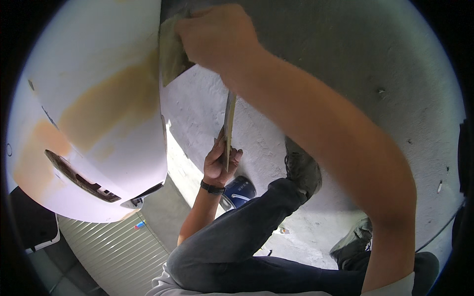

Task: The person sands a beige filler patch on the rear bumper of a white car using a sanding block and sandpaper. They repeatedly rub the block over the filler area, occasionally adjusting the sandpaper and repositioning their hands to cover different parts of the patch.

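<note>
A white car body panel (118,29) with tan patches of filler (111,106) fills the left side. At the top, my right hand (217,37) is closed on a flat, yellowish-green spreader (172,54), which lies along the panel's edge; the fingertips are partly hidden. Lower down, my left hand (222,163) grips a thin board (229,123), seen nearly edge-on, with a pale yellow smear on its face. The left wrist wears a dark band. A gap separates this board from the panel.
A blue can (240,190) with a light handle stands on the grey concrete floor (355,93) beyond my bent knee. Slatted metal sheeting (113,251) spans the lower left, near a dark box-like object (32,219). A dark cable (439,232) runs at right.
</note>
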A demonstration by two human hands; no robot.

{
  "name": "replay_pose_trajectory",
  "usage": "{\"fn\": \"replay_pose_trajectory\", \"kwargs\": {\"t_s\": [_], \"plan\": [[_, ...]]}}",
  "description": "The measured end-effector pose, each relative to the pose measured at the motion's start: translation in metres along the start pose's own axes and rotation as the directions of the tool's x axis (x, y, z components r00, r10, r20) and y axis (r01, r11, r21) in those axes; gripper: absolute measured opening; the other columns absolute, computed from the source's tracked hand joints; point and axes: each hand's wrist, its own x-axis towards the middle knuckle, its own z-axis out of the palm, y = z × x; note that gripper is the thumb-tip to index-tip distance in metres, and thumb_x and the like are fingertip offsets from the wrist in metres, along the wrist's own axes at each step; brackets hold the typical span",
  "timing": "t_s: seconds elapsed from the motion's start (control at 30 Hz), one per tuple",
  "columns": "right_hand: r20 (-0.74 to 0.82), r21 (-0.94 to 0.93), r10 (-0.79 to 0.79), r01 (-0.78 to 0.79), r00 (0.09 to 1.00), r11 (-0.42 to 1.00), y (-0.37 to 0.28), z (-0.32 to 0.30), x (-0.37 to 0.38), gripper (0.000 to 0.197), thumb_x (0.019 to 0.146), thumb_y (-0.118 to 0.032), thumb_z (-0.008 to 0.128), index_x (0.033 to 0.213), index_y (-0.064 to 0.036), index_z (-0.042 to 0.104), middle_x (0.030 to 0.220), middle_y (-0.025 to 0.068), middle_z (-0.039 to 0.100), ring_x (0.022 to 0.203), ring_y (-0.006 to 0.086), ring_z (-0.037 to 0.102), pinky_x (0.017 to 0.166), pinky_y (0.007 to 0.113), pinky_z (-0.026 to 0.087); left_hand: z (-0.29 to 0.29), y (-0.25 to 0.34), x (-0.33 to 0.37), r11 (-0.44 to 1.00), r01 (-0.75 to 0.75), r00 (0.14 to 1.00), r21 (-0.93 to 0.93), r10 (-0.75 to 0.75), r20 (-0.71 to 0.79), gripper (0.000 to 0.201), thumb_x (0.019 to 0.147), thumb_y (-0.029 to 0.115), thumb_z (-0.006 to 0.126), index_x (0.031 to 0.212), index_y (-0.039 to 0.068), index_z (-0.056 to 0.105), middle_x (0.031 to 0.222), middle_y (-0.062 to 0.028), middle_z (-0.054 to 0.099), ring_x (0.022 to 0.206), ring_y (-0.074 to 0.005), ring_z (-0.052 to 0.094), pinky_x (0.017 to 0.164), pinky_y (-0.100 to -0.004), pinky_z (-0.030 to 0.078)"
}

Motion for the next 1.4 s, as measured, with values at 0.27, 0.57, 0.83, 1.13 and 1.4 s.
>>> {"fn": "replay_pose_trajectory", "kwargs": {"t_s": [0.27, 0.57, 0.83, 1.13, 1.4], "plan": [[0.111, 0.392, 0.149, -0.181, 0.983, 0.902, 0.007, 0.043, -0.083, 0.024, 0.083, -0.018, 0.06, 0.083, 0.0019, 0.073, 0.066, 0.0207, 0.065, 0.056, 0.0304, 0.065, 0.058, 0.041, 0.052, -0.037, 0.01, -0.016, 0.99, -0.034, 0.999, 0.139, 0.029, 0.038, 0.051, 0.107, 0.02, 0.053, 0.154, 0.005, 0.041, 0.145, -0.0167, 0.06, 0.127, -0.0329, 0.063, 0.107, -0.0503, 0.053], [0.294, 0.048, 0.226, -0.25, 0.929, 0.967, 0.042, 0.011, -0.104, 0.033, 0.084, -0.028, 0.071, 0.096, 0.0022, 0.076, 0.078, 0.0131, 0.073, 0.066, 0.0174, 0.066, 0.063, 0.036, 0.053, -0.026, 0.006, -0.007, 0.993, -0.061, 0.998, -0.096, 0.059, -0.025, 0.056, 0.102, 0.031, 0.063, 0.15, 0.007, 0.047, 0.127, -0.0103, 0.063, 0.111, -0.0234, 0.062, 0.096, -0.0397, 0.054], [-0.056, -0.363, 0.493, -0.477, 0.868, 0.8, 0.078, -0.091, -0.081, 0.038, 0.092, -0.024, 0.072, 0.12, 0.0018, 0.073, 0.1, 0.0086, 0.075, 0.088, 0.0155, 0.066, 0.085, 0.032, 0.051, 0.013, -0.005, 0.027, 0.994, -0.034, 0.997, -0.105, 0.042, 0.071, 0.075, 0.104, 0.026, 0.06, 0.165, 0.008, 0.02, 0.069, -0.0017, 0.06, 0.062, -0.0144, 0.054, 0.075, -0.0301, 0.049], [-0.095, -0.492, -0.157, 0.091, 0.983, 0.866, -0.013, -0.08, -0.085, 0.014, 0.099, -0.01, 0.063, 0.105, 0.0026, 0.067, 0.089, 0.0121, 0.069, 0.083, 0.0204, 0.067, 0.07, 0.035, 0.053, 0.007, -0.028, 0.038, 0.992, 0.022, 0.991, -0.126, -0.005, 0.133, 0.071, 0.104, 0.02, 0.058, 0.165, 0.01, 0.023, 0.124, -0.0095, 0.068, 0.089, -0.0243, 0.073, 0.087, -0.0383, 0.059], [0.227, -0.527, -0.869, 0.806, 0.439, 0.27, -0.094, -0.004, -0.093, 0.038, 0.078, 0.008, 0.067, 0.115, 0.0021, 0.071, 0.119, 0.0173, 0.07, 0.098, 0.0344, 0.067, 0.086, 0.041, 0.052, 0.039, -0.038, 0.058, 0.989, -0.007, 0.963, -0.146, 0.046, 0.265, 0.066, 0.105, 0.016, 0.053, 0.164, 0.006, 0.024, 0.146, -0.0108, 0.057, 0.127, -0.0226, 0.061, 0.106, -0.0394, 0.051]]}}
